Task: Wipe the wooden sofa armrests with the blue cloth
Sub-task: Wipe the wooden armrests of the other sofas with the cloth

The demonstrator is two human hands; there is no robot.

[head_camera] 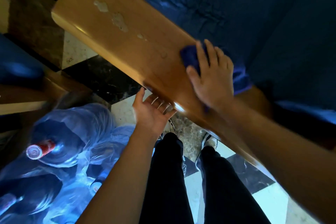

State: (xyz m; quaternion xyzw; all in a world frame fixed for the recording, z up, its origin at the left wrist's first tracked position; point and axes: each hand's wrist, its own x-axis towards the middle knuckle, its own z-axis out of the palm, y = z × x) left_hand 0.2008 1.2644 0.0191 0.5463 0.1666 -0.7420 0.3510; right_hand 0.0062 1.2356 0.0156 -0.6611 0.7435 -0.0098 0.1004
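Across the wooden armrest (131,42), your right hand (212,80) lies flat, fingers spread, pressing the blue cloth (190,58); your left hand (151,111) hangs open, fingertips at the armrest's edge.

The broad glossy brown wooden armrest (127,29) lies bare along its far stretch, save pale chipped patches (116,18) mid-surface. Its near part is taken by the right hand (212,76) flat on a blue cloth (190,56); the left hand (152,109) curls against its near-left edge. Left of the armrest, a crinkled translucent blue plastic bag (72,142) with a red can (39,150) crowds the floor.
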